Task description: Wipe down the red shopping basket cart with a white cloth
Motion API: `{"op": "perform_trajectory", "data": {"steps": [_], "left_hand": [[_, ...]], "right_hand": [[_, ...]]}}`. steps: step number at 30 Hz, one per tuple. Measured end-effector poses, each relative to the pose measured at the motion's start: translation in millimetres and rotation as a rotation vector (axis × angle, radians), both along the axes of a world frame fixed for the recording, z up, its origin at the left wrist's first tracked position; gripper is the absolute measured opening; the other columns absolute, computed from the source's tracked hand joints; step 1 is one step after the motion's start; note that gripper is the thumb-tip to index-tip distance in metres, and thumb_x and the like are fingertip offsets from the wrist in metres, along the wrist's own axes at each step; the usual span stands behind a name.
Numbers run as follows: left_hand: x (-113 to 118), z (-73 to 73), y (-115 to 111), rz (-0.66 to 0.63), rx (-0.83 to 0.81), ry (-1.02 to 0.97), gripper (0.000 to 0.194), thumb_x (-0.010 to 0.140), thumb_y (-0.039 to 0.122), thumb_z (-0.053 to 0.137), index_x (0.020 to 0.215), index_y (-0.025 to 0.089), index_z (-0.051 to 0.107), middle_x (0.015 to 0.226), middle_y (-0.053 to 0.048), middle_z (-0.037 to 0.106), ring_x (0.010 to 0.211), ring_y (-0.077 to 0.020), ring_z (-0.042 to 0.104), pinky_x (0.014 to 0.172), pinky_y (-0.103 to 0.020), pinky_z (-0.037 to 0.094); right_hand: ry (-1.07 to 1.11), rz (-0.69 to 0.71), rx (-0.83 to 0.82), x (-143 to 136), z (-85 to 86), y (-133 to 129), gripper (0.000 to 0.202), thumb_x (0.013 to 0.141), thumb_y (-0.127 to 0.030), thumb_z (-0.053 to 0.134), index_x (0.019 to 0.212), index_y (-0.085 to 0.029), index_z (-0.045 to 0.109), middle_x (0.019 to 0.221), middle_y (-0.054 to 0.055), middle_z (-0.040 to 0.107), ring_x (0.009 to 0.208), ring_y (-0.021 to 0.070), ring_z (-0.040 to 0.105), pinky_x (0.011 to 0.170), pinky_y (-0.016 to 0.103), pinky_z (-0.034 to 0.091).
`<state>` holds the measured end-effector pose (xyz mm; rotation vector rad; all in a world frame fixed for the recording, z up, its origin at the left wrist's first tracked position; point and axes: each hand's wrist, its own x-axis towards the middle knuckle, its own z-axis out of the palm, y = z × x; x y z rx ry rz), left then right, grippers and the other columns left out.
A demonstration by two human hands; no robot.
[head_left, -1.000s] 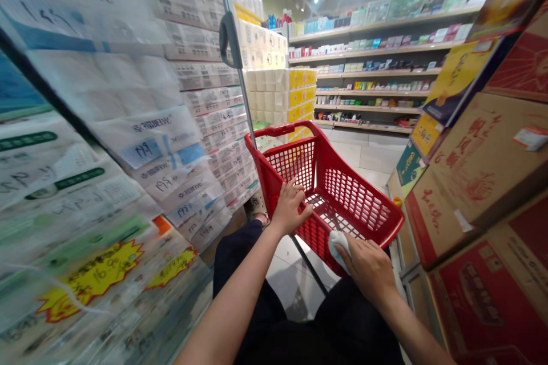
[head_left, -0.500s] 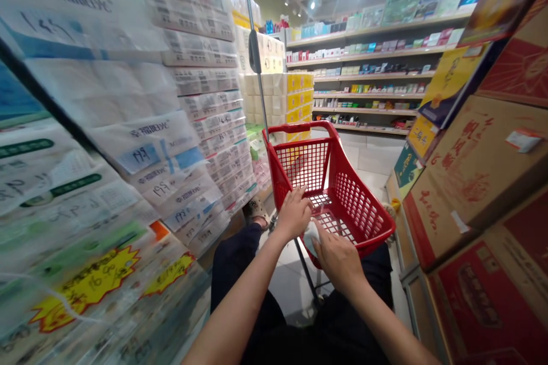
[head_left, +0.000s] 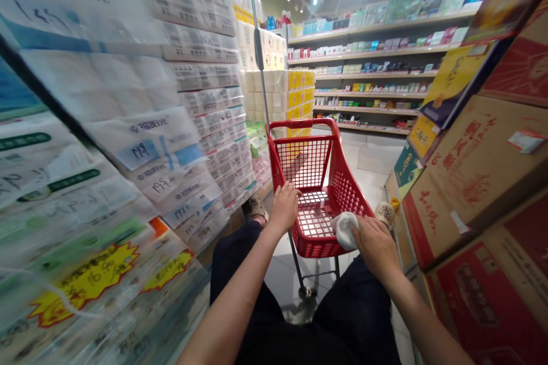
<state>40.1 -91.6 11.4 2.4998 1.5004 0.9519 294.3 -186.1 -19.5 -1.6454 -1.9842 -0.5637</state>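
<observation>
A red plastic shopping cart (head_left: pixel 314 246) stands between my knees, its slatted basket holding nothing that I can see. My left hand (head_left: pixel 283 206) is on the basket's left rim, with its fingers curled over the edge. In my right hand (head_left: pixel 379 245) is a crumpled white cloth (head_left: pixel 345 229), pressed against the near right corner of the basket. The cloth covers part of that corner's rim.
Stacked tissue packs (head_left: pixel 145 142) with price tags rise close on my left. Cardboard boxes (head_left: pixel 475 159) are piled on the right. A metal pole (head_left: pixel 257 48) stands up at the cart's left side. Behind are shelves (head_left: pixel 368 77) of small goods.
The cart has turned, so its near side now faces me squarely. My right hand and the cloth have moved right, away from my left hand, which has shifted slightly left along the rim.
</observation>
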Motion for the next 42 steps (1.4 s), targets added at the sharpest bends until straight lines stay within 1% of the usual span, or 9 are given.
{"op": "perform_trajectory", "data": {"steps": [6,10,13,16,22,26,34,38,42], "left_hand": [[30,-10.4,-44,0.004,0.137,0.036,0.024,0.098,0.027,0.038,0.112,0.025,0.057,0.122,-0.002,0.064,0.135,-0.0199,0.041,0.12,-0.05,0.017],[27,-11.7,-49,0.021,0.16,0.016,0.03,0.1,0.028,0.033,0.118,0.024,0.056,0.119,-0.001,0.066,0.126,-0.019,0.05,0.12,-0.049,0.018],[17,-11.9,-45,-0.024,0.18,0.038,0.034,0.1,0.037,0.035,0.124,0.022,0.054,0.121,-0.003,0.065,0.125,-0.0207,0.051,0.119,-0.048,0.021],[9,-13.7,-43,-0.066,0.197,0.084,0.045,0.096,0.051,0.042,0.126,0.02,0.054,0.122,-0.005,0.065,0.125,-0.0239,0.05,0.117,-0.05,0.022],[7,-15.7,-42,-0.178,0.19,0.181,0.043,0.094,0.055,0.044,0.089,0.02,0.069,0.089,-0.005,0.073,0.107,-0.0231,0.06,0.116,-0.049,0.021],[13,-15.5,-42,-0.166,0.173,0.173,0.042,0.094,0.054,0.043,0.09,0.021,0.069,0.084,-0.004,0.072,0.09,-0.0208,0.063,0.113,-0.05,0.021],[-3,-10.7,-41,-0.197,0.129,0.151,0.042,0.094,0.055,0.042,0.095,0.022,0.068,0.087,-0.004,0.072,0.09,-0.0212,0.06,0.106,-0.048,0.029],[-24,-7.7,-41,-0.243,0.12,0.128,0.039,0.093,0.054,0.046,0.107,0.025,0.066,0.091,-0.002,0.071,0.092,-0.0201,0.06,0.107,-0.045,0.03],[-44,-7.8,-43,-0.246,0.11,0.144,0.032,0.094,0.048,0.047,0.106,0.026,0.067,0.092,-0.001,0.071,0.091,-0.0186,0.062,0.11,-0.043,0.029]], "right_hand": [[0.028,0.099,0.005,-62,1.6,3,0.028,0.098,-0.029,0.04,0.112,-0.014,0.059,0.093,0.009,0.068,0.087,0.021,0.059,0.09,0.036,0.037],[0.041,0.182,-0.038,-91,-0.1,1,0.025,0.098,-0.027,0.04,0.105,-0.016,0.061,0.089,0.008,0.068,0.086,0.0206,0.059,0.086,0.035,0.038],[-0.008,0.262,-0.068,-79,-2.7,4,0.025,0.098,-0.029,0.041,0.11,-0.016,0.059,0.095,0.008,0.068,0.09,0.0207,0.06,0.087,0.035,0.038],[-0.023,0.274,-0.062,-42,-3.0,10,0.028,0.098,-0.031,0.041,0.115,-0.016,0.058,0.106,0.009,0.068,0.101,0.0219,0.06,0.096,0.038,0.037],[-0.066,0.266,-0.038,17,7.7,18,0.032,0.099,-0.032,0.036,0.124,-0.019,0.053,0.124,0.007,0.063,0.119,0.0214,0.055,0.115,0.047,0.019],[-0.037,0.215,-0.017,0,6.3,15,0.028,0.099,-0.031,0.039,0.116,-0.018,0.057,0.111,0.008,0.068,0.111,0.0225,0.058,0.113,0.047,0.023],[0.005,0.233,-0.051,-72,4.1,-7,0.02,0.096,-0.029,0.045,0.102,-0.016,0.059,0.09,0.009,0.065,0.088,0.0237,0.057,0.089,0.041,0.043],[-0.017,0.348,-0.088,-74,7.8,-13,0.022,0.095,-0.026,0.047,0.113,-0.016,0.057,0.098,0.009,0.066,0.093,0.0233,0.059,0.087,0.039,0.045],[0.017,0.417,-0.103,-49,9.2,-11,0.027,0.096,-0.023,0.043,0.12,-0.019,0.055,0.11,0.007,0.067,0.105,0.0204,0.06,0.096,0.038,0.045]]}}
